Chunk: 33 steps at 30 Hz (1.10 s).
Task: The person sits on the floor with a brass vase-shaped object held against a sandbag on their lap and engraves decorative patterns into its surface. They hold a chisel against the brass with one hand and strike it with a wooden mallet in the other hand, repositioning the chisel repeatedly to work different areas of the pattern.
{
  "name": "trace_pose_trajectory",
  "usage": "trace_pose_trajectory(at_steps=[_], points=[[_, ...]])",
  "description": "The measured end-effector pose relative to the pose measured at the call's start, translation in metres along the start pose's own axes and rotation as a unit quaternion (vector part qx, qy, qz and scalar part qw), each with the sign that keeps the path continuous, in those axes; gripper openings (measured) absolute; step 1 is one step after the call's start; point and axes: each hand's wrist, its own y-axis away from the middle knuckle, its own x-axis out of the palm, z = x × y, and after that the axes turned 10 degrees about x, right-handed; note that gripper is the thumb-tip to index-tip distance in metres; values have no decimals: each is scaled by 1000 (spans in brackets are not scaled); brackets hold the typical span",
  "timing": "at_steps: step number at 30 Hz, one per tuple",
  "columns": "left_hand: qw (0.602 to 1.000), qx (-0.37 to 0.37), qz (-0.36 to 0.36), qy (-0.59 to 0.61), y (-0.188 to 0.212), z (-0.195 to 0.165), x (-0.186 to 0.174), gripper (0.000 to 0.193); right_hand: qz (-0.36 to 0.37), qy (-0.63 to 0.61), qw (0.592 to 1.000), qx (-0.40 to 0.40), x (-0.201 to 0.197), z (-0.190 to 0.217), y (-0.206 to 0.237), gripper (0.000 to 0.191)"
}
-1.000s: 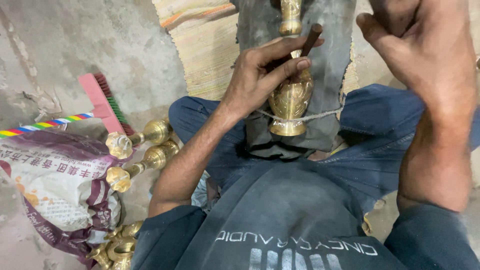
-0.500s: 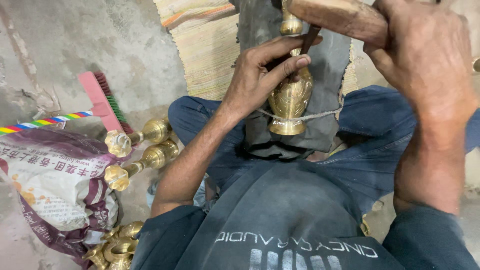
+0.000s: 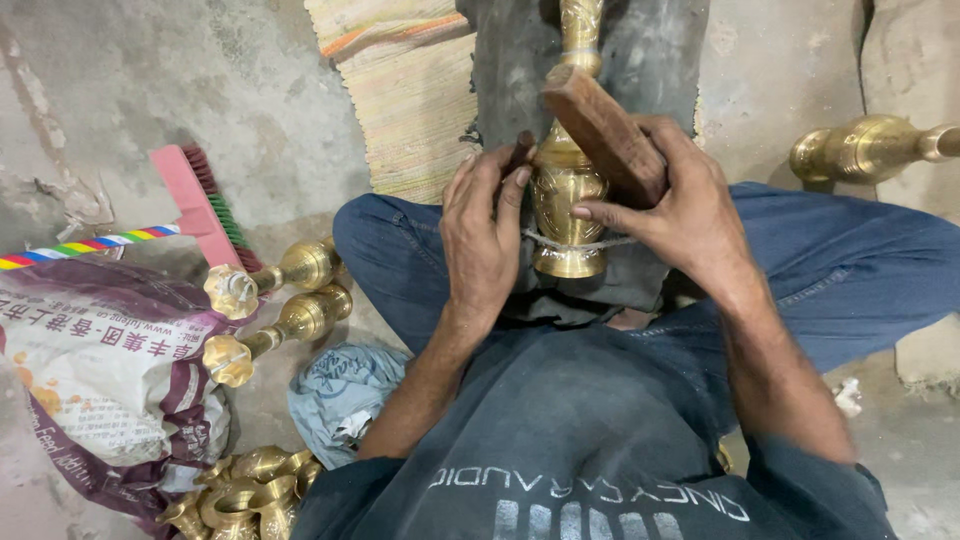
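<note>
- Top centre of the frame: the engraved brass vase point(image 3: 566, 205) lies on a dark pad point(image 3: 655, 60) across the lap, tied with string.
- Left hand point(image 3: 484, 232) presses its fingers together against the vase, pinching a thin dark tool.
- Right hand point(image 3: 672, 205) curls around a wooden mallet point(image 3: 603, 132) resting at the vase's neck.
- Judging by its patterned belly, engraving looks partly done; how much remains is unclear.
- Room is tight: knees either side, more brass pieces point(image 3: 280, 300) at left.
</note>
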Motion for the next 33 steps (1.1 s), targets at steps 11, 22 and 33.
trace_pose_trajectory(at_steps=[11,22,33], points=[[998,54,25,-13,-9,-28,-12,22,125,-107,970,179,-12,1,-1,65],[975,-57,43,209,-55,-33,-3,29,0,45,989,144,-41,-10,-7,47],[979,80,144,122,-73,-26,7,41,-78,116,982,-126,-73,9,-41,40]])
